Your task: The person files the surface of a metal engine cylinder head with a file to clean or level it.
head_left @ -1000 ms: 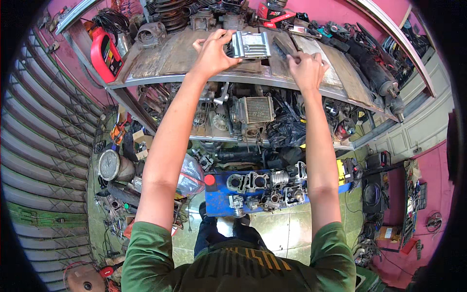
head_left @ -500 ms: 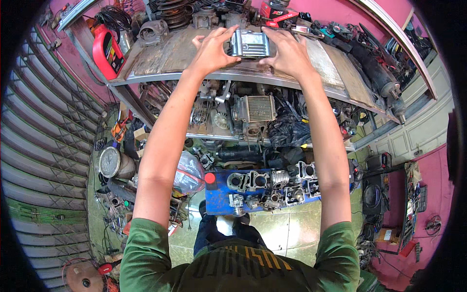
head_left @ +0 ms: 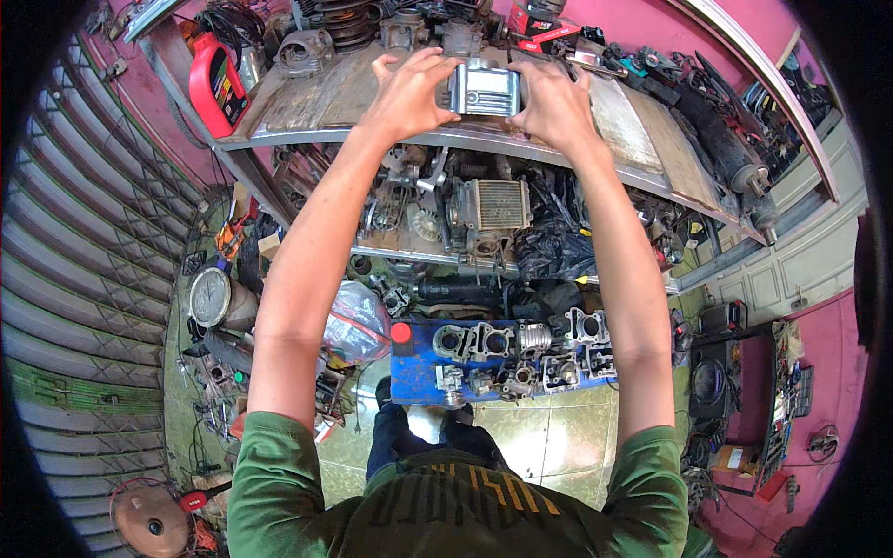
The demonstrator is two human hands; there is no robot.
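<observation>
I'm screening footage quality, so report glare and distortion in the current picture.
Head view: white glare on the floor tiles, paler highlights on the silver metal part; head view: fisheye distortion bows the slatted shutter; head view: corners fall to black.

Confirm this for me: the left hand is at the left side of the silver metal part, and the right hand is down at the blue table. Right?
Not quite: the head view shows the right hand up at the right side of the silver metal part, not down at the blue table.
</observation>
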